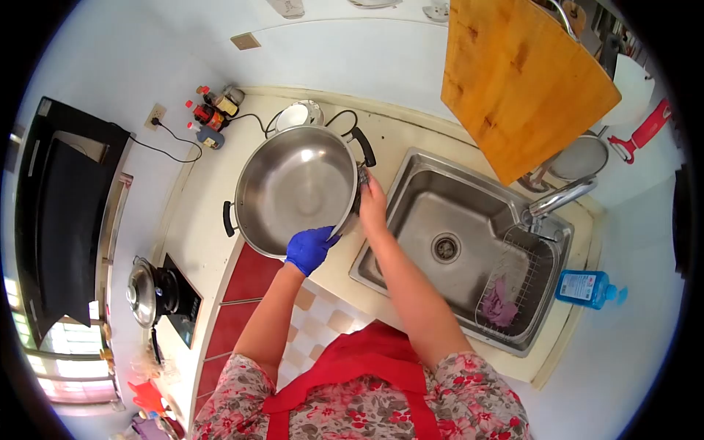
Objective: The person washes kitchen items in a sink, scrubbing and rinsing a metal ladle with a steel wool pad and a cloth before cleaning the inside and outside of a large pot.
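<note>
A wide stainless steel pot (293, 187) with black side handles is tilted so its bare inside faces me, above the counter left of the sink. My left hand (309, 249), in a blue glove, is closed on the pot's near rim. My bare right hand (372, 202) is at the pot's right outer side, below one black handle. Its fingers are closed around a grey, crinkled scrubber (362, 177), which looks like steel wool and touches the pot's outside. Part of the scrubber is hidden by the hand and pot.
Right of the pot is a steel sink (418, 220) with a faucet (561, 198), a wire basket and a pink cloth (499, 302). A large cutting board (521, 81) juts over it. Blue soap bottle (579, 286) stands right; sauce bottles (211, 117) and bowl (293, 117) behind; lidded pan (143, 293) left.
</note>
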